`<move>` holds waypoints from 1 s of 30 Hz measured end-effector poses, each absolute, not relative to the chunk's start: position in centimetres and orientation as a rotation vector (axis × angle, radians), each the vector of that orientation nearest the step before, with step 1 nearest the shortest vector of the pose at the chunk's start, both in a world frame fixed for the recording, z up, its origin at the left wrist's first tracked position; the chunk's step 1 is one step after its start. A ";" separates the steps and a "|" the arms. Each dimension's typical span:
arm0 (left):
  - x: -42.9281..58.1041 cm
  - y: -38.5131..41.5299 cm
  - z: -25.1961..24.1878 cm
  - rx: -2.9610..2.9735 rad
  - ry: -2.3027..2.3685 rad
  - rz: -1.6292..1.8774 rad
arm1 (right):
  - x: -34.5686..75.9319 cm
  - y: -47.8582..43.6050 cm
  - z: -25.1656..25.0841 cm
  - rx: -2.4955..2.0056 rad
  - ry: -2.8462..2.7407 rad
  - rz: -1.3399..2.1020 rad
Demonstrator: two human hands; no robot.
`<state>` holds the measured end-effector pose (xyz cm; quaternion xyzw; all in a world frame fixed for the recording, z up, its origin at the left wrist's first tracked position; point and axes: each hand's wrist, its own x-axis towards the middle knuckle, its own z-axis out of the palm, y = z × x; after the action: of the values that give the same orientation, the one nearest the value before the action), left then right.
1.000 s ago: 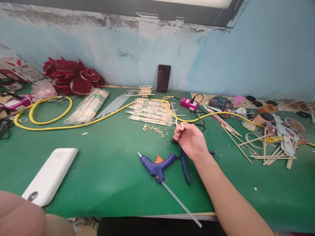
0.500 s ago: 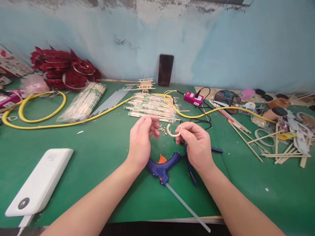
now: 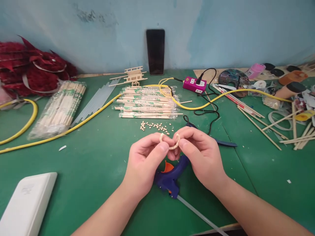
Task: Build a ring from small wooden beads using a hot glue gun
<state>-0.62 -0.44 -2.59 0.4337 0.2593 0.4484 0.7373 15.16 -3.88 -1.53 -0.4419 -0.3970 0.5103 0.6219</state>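
Observation:
Between both hands is a curved, unclosed ring of small pale wooden pieces point(image 3: 174, 147), its gap facing away from me. My left hand point(image 3: 149, 159) pinches the ring's left side between thumb and fingers. My right hand point(image 3: 200, 154) grips its right side the same way. Under the hands lies a blue glue gun point(image 3: 169, 180) with an orange trigger, partly covered by them. A clear glue stick point(image 3: 197, 211) sticks out of its back end. Just beyond the fingers, many tiny cut wooden bits point(image 3: 156, 126) are scattered on the green table point(image 3: 98, 177).
Wrapped chopsticks point(image 3: 147, 103) lie behind the bits, with a small wooden cart model point(image 3: 134, 76) and an upright phone point(image 3: 155, 52) farther back. A yellow cable point(image 3: 95, 111) crosses the table to a purple power strip point(image 3: 194, 84). A white power bank point(image 3: 29, 200) sits left; loose sticks point(image 3: 261, 127) lie right.
My left hand has come in from the left and taken hold of the ring, which my right hand held alone before. The view has shifted closer to the table.

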 end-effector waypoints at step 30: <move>-1.3 -0.4 -1.6 2.205 0.690 1.201 | 16.7 -4.4 -0.5 -0.996 -1.337 1.057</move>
<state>-1.26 -0.36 -1.57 0.8164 0.2555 0.4448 0.2655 16.75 -4.40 -0.52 -0.4212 -0.5651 0.4469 0.5510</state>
